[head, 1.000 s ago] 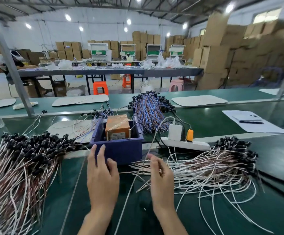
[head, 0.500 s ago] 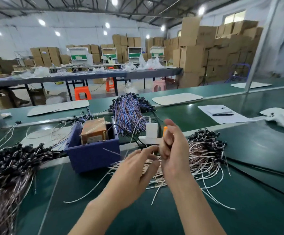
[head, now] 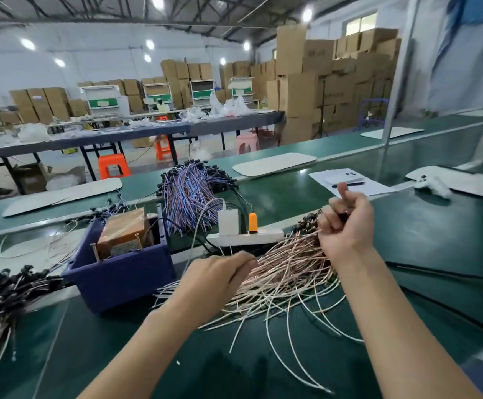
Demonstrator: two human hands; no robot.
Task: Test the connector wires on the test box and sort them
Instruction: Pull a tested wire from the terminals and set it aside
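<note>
A: Head view. Containers first?

B: One blue bin [head: 125,279] sits on the green table [head: 234,364], left of centre. The test box [head: 123,230] is inside it, brown and tape-wrapped, toward the bin's far side. Two metal posts [head: 139,242] stand upright at the box's near edge. The near wall hides the rest of the bin's inside.

A: Task wires?

B: The pink-white wires [head: 289,272] lie as a loose fan on the table, just right of the bin. Their free ends spill toward the near edge, and the black connector ends are bunched at the far right.

A: Hands?

B: The left hand [head: 217,279] rests on the fan's left part, with its fingers curled round some strands. The right hand [head: 346,226] is raised over the fan's far right end, its fingers clamped together on a bunch of strands near the connectors. One finger sticks up. I cannot tell whether a single wire is separated out.

A: Other lots?

B: A dark-connector bundle [head: 1,298] lies at the table's left edge, well apart from the fan. A blue-purple bundle [head: 189,194] is heaped behind the bin. Between it and the fan is a power strip [head: 266,237] carrying a white adapter [head: 228,221] and an orange plug [head: 252,222]. At the far right is a paper sheet [head: 335,177] with a pen [head: 348,184] on it.
</note>
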